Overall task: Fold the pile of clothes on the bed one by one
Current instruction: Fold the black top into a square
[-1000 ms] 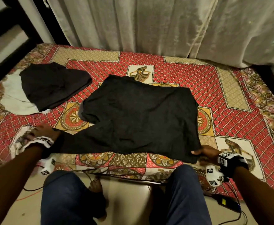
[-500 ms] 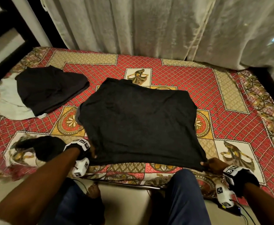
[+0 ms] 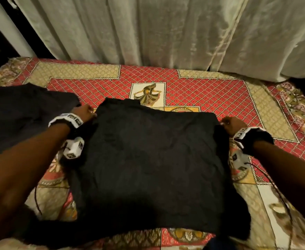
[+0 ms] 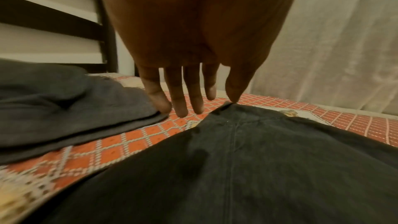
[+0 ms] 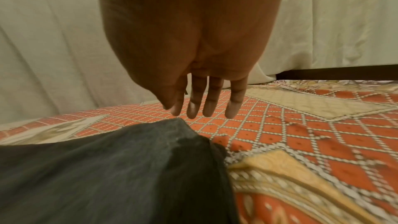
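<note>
Head view: left hand (image 3: 84, 112) and right hand (image 3: 232, 124), each grip open and holding nothing, at far corners of black garment (image 3: 153, 165) on bed (image 3: 220, 98).

The head camera looks steeply down from above the near edge of the bed (image 3: 211, 98), facing the curtain (image 3: 166, 33) behind it. Each wrist camera sits low, close over the black garment (image 3: 148, 159) — the left at its far left corner, the right at its far right — looking past the fingers toward that curtain. All three share the garment's far edge.
</note>
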